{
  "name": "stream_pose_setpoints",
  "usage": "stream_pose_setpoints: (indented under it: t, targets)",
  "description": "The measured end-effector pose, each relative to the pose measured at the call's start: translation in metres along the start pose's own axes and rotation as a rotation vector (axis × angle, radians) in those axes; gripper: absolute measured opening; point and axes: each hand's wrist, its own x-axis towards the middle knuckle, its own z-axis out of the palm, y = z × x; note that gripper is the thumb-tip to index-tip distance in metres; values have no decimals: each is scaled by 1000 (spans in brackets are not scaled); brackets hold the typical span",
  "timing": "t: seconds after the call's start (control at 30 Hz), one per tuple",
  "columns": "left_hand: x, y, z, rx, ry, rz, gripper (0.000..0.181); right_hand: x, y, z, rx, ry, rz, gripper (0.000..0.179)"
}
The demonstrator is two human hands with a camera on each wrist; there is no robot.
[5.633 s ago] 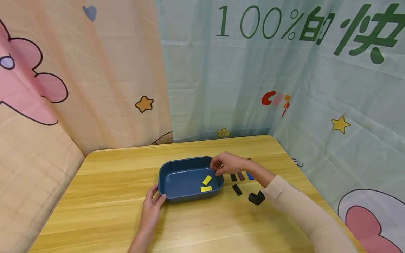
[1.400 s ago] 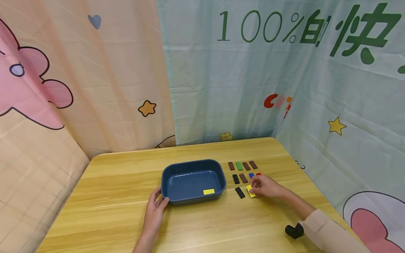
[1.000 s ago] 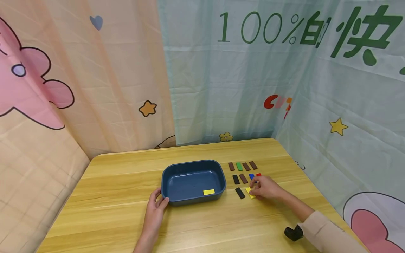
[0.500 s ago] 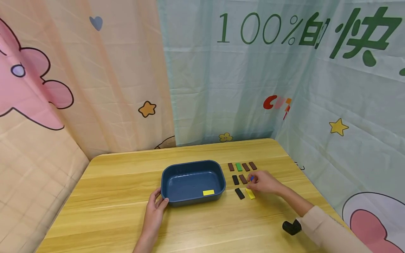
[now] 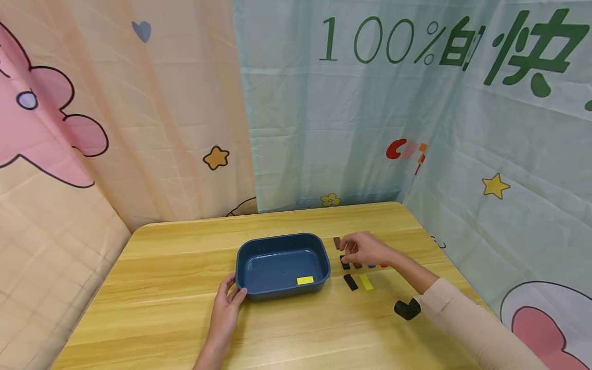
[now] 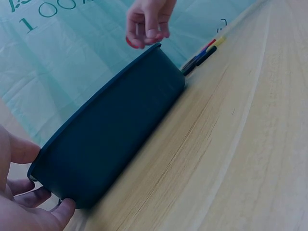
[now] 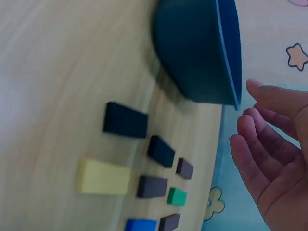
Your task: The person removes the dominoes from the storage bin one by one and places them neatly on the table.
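A dark blue plastic tub (image 5: pixel 283 296) stands on the table with one yellow block (image 5: pixel 304 280) lying in it. My left hand (image 5: pixel 224 311) grips its near left corner between thumb and fingers. My right hand (image 5: pixel 367 249) hovers just right of the tub, over the rows of blocks. Its fingers are loosely bent with nothing between them in the right wrist view. The nearest row has a black block (image 5: pixel 350 282) and a yellow block (image 7: pixel 103 177). Behind lie a black block (image 7: pixel 160 151), a brown block (image 7: pixel 152 186), a blue block (image 7: pixel 141 225), and a green block (image 7: pixel 177 196).
A red block (image 5: pixel 384 265) shows partly behind the right forearm. A brown block (image 5: pixel 337 243) lies in the far row, partly hidden by the hand from the head. A black device (image 5: pixel 408 309) sits at the right cuff. Printed curtains border the wooden table (image 5: pixel 185 257).
One of two yellow blocks has left the tub and now lies beside the black block. My right hand has since moved left from the blue block towards the tub. The left hand keeps its hold.
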Motion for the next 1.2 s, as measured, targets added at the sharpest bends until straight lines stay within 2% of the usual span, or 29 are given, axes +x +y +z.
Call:
stream_pose_setpoints:
  t: [0.2, 0.4, 0.53, 0.77, 1.0, 1.2]
  targets:
    - [0, 0, 1, 0, -3, -10, 54, 31, -28, -2, -8, -103, -80, 21]
    - [0, 2, -1, 5, 14, -12, 54, 70, -51, 10, -20, -173, -171, 20]
    - [0, 2, -2, -2, 10, 0, 54, 87, -58, 22, -41, -214, -207, 19]
    - [1, 2, 1, -19, 1, -9, 54, 99, -56, 40, -52, -271, -234, 22]
    - [1, 1, 1, -14, 0, -15, 54, 109, -54, 51, -93, -418, -187, 19]
    - [0, 1, 1, -17, -4, -6, 53, 113, -54, 63, -155, -483, -154, 23]
